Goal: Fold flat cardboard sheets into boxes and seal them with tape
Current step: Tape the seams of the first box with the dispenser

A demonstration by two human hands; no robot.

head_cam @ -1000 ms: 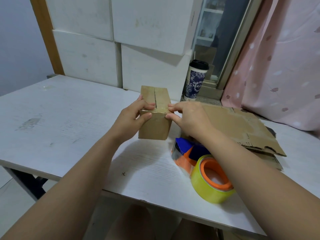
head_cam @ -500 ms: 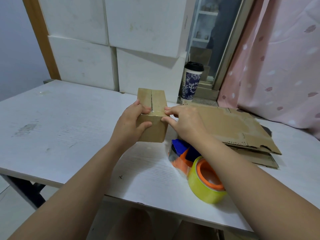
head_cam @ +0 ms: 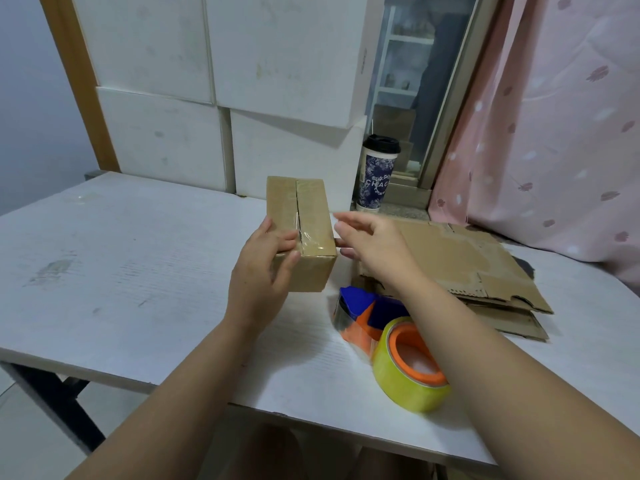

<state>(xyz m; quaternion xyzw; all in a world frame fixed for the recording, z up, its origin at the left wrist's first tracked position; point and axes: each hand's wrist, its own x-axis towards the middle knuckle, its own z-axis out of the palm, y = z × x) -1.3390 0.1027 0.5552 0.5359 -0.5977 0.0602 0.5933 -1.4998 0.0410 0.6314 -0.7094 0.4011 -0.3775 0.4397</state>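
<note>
A small folded cardboard box (head_cam: 304, 216) stands on the white table (head_cam: 121, 271), its top flaps closed with clear tape along the seam. My left hand (head_cam: 265, 268) holds the box at its near left corner, fingers on the top and thumb on the front face. My right hand (head_cam: 370, 240) hovers just right of the box with fingers loosely spread, a little blurred, holding nothing. A tape dispenser (head_cam: 363, 315) in blue and orange with a yellowish roll of tape (head_cam: 410, 368) lies near the front edge, under my right forearm. Flat cardboard sheets (head_cam: 481, 268) are stacked at the right.
A dark patterned paper cup (head_cam: 377, 174) with a black lid stands behind the box. White foam blocks (head_cam: 166, 147) line the back of the table. A pink curtain (head_cam: 554, 133) hangs at the right. The table's left half is bare.
My right hand has let go of the box's near top edge and moved off to the right. My left hand still holds the box. The view has shifted slightly.
</note>
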